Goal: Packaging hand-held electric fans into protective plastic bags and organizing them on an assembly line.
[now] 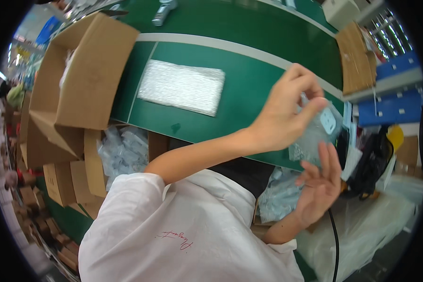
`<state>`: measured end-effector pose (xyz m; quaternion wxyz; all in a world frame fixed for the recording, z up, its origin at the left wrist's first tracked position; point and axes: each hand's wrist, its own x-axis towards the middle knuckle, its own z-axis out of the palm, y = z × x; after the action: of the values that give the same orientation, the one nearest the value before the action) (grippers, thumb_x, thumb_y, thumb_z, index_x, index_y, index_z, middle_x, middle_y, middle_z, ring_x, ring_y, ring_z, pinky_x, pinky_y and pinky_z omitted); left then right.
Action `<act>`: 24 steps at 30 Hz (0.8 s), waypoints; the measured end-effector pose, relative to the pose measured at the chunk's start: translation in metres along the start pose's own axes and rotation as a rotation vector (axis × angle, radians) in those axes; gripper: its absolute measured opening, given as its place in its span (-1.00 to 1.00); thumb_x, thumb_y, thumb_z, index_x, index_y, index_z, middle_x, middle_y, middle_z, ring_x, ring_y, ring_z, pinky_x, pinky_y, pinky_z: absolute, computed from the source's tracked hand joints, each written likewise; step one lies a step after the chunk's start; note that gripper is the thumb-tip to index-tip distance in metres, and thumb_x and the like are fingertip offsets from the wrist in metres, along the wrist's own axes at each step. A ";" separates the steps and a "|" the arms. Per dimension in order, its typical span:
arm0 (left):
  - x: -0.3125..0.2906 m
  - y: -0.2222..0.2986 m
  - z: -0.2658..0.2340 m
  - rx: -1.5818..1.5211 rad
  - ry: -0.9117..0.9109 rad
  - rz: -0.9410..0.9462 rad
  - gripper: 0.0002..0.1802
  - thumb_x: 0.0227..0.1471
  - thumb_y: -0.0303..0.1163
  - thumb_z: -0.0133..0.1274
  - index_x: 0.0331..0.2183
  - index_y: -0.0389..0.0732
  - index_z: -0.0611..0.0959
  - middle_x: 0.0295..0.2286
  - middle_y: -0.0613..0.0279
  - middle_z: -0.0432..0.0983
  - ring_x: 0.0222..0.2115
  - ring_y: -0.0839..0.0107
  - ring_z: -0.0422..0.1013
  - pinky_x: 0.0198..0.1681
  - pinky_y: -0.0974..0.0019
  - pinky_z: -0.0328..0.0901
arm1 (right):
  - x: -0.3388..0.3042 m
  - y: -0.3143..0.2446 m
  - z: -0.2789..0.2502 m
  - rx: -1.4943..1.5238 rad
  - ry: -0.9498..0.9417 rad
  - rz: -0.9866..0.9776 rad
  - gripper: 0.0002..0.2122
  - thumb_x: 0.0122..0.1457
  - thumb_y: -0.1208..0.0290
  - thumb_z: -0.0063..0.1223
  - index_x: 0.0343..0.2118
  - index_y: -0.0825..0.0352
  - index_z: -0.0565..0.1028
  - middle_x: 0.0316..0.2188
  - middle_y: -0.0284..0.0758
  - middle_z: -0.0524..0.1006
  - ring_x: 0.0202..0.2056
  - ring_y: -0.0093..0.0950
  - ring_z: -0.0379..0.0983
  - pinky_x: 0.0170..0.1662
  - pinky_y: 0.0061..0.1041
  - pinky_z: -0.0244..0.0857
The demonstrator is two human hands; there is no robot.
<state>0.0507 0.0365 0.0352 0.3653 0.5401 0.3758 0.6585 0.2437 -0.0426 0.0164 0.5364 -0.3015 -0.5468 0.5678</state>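
My left hand [286, 110] reaches across to the right side of the green table. Its thumb and fingers are pinched on the upper edge of a clear plastic bag [303, 141]. A small light-blue piece with dark slots [328, 121] shows at the bag; whether it lies inside or behind cannot be made out. Just below the bag, my right hand [319, 183] is held up with its fingers apart and nothing in it. A flat stack of shiny, whitish wrapping sheets [182, 87] lies on the table to the left of my left hand.
At the left stands a large open cardboard box [96, 70]. Below it, another box holds bagged pieces [124, 150]. More bagged light-blue pieces [282, 197] sit by my right forearm. A handheld device [164, 11] lies at the far side. A black cable [335, 244] hangs at right.
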 end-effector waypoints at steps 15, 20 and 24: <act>-0.067 0.003 -0.029 0.391 -0.623 0.184 -0.91 -0.02 -0.53 0.14 -0.39 -0.21 0.56 -0.22 0.22 0.36 -0.25 0.32 0.26 -0.09 0.30 0.15 | 0.016 0.061 0.021 0.917 0.151 0.600 -0.53 0.32 0.23 -0.11 0.25 0.22 0.24 0.05 -0.17 0.44 -0.02 -0.36 0.40 0.03 -0.35 0.32; -0.006 -0.034 -0.095 0.688 -0.392 0.229 -0.88 -0.11 -0.50 0.24 -0.43 -0.17 0.62 -0.15 0.17 0.43 -0.12 0.24 0.32 -0.07 0.23 0.24 | 0.013 0.080 -0.002 -0.153 0.032 0.496 -0.60 0.20 0.49 0.04 0.12 0.24 0.39 0.05 -0.16 0.42 0.11 -0.24 0.34 0.05 -0.32 0.29; 0.084 -0.129 -0.230 1.213 0.064 0.239 -0.60 -0.10 -0.43 0.20 -0.13 -0.06 0.57 0.00 -0.03 0.30 -0.06 0.02 0.32 -0.06 0.04 0.29 | 0.014 0.095 -0.003 -0.845 0.022 0.240 -0.63 0.13 0.62 0.04 0.04 0.31 0.47 0.15 -0.16 0.32 0.13 -0.18 0.33 0.10 -0.40 0.26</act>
<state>-0.1793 0.1458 -0.0741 -0.0946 0.6700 0.6307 0.3799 0.2169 -0.0122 -0.0709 0.3018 -0.5617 -0.6866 0.3492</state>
